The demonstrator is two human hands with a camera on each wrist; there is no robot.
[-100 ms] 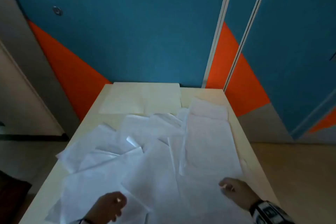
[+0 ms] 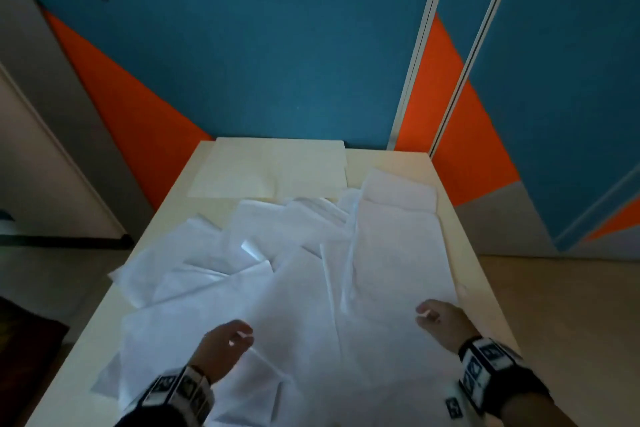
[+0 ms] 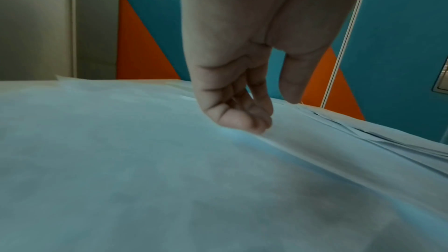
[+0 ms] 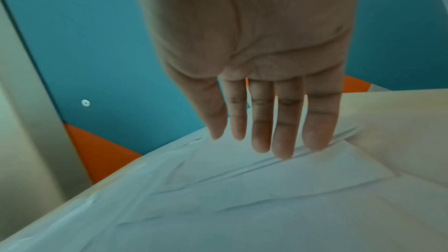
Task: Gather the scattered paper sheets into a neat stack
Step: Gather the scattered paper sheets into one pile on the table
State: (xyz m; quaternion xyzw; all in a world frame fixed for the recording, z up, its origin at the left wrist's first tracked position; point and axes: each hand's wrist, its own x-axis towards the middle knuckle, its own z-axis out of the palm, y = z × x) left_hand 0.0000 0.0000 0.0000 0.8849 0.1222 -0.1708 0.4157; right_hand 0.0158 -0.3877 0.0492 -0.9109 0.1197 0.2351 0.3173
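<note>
— Paper sheets point(image 2: 363, 288), white, lie spread in an overlapping jumble across the near and middle part of the pale table point(image 2: 460, 218); a few edges stick out over its left side, and one small corner is curled up near the middle of the pile.

— And the hands?

— Left hand point(image 2: 223, 345) sits on the near-left sheets. From the left wrist view its fingers point(image 3: 240, 118) are curled under, knuckles touching the paper right beside a raised sheet edge, with the thumb hanging apart; I cannot tell whether that edge is actually pinched. Right hand point(image 2: 441, 321) is at the near-right, by the corner of the long sheet; the right wrist view shows its fingers point(image 4: 283, 141) straight and close together, tips pressing on rumpled paper, holding nothing.

— Anything different from a moment ago?

— Very little. Both hands stay in the same spots on the pile, and the sheets have not visibly shifted; more of each wrist, with its patterned band point(image 2: 485, 371), shows now at the bottom of the head view.

— Beyond the pile?

— A cream folder point(image 2: 270, 170) lies flat at the far end of the table, touching the farthest sheets. Behind it stands a teal and orange wall point(image 2: 242, 62).
</note>
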